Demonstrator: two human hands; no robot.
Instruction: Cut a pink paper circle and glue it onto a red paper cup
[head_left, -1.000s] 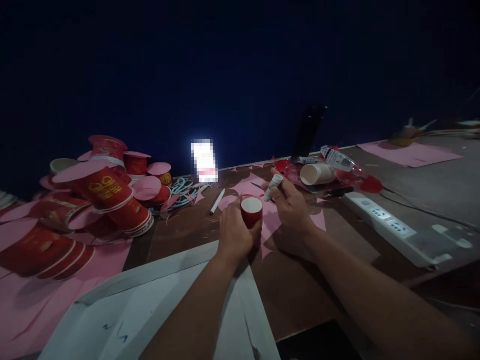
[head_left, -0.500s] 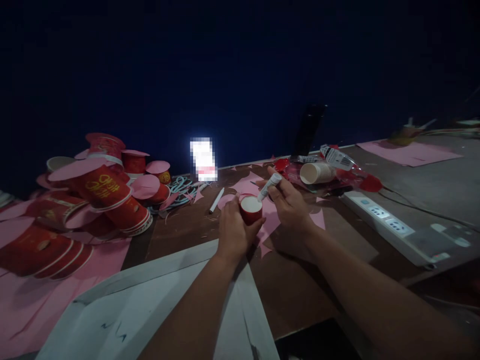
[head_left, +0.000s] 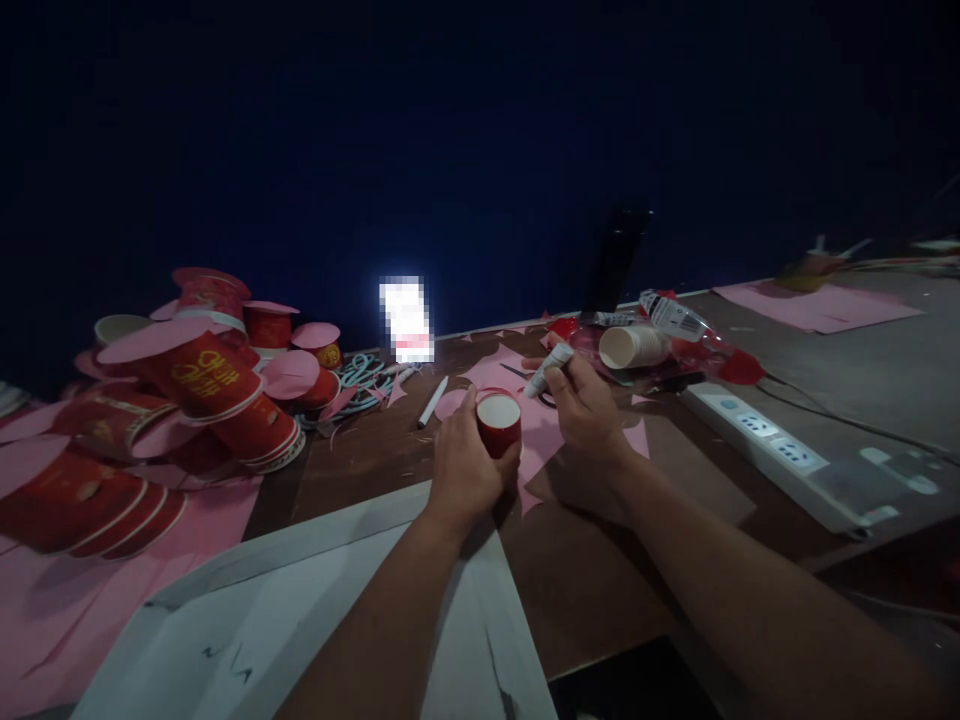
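My left hand (head_left: pixel 466 465) is wrapped round a red paper cup (head_left: pixel 501 440), whose pale round end faces up. Between the fingers of my right hand (head_left: pixel 589 405) is a white glue stick (head_left: pixel 547 370), tilted, its lower end a little to the right of the cup and apart from it. Under and behind both hands lie cut pink paper scraps (head_left: pixel 544 445). A pink paper disc (head_left: pixel 450 403) lies just behind my left hand. Dark scissors (head_left: pixel 546 398), partly hidden by my right hand, rest on the pink paper.
Red cups with pink discs (head_left: pixel 217 375) are heaped at left. A white pen (head_left: pixel 433 402), coiled cords (head_left: pixel 365 380) and a glowing screen (head_left: pixel 407 318) are behind. On the right are stacked paper cups (head_left: pixel 634 347) and a power strip (head_left: pixel 772 450). White board (head_left: pixel 300 600) in front.
My right hand has drawn the glue stick up and right, away from the cup's rim. My left hand and the cup have shifted slightly to the left.
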